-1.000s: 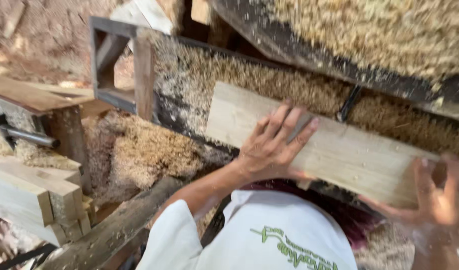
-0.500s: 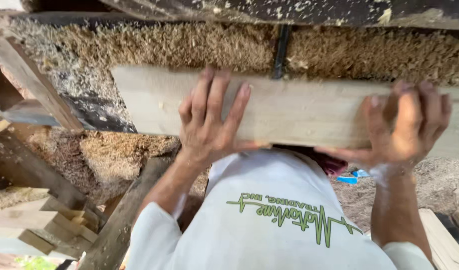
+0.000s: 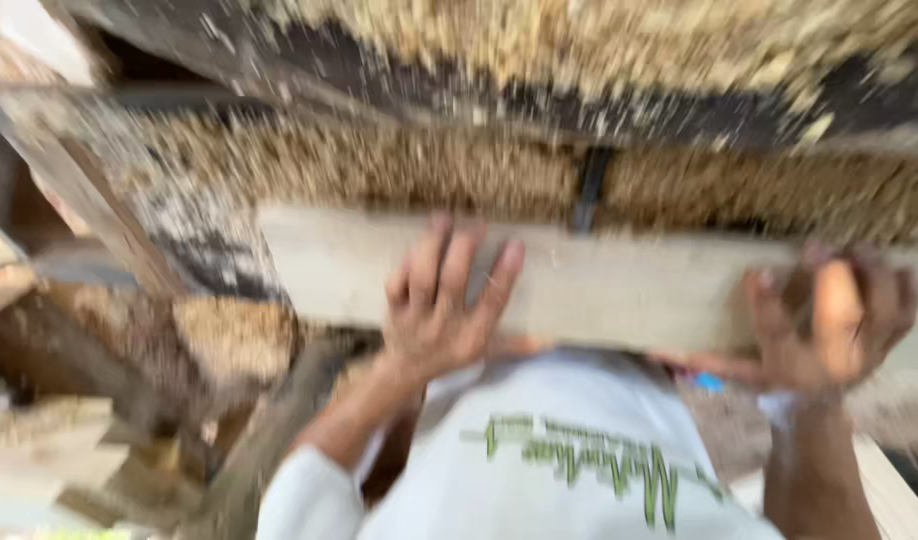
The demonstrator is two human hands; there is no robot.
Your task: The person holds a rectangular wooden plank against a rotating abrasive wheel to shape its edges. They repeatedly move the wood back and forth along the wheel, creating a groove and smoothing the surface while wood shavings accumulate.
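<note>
I have just one view, from the head camera: it looks steeply down and forward, close over my white shirt (image 3: pixel 569 470), blurred.

Soft, even daylight, brightest toward 7 o'clock. Heavy motion blur smears everything: sawdust (image 3: pixel 399 170) streaks, the plank (image 3: pixel 629 285) edges and both hands lose detail. No glare; shadows pool at 11 o'clock.
</note>
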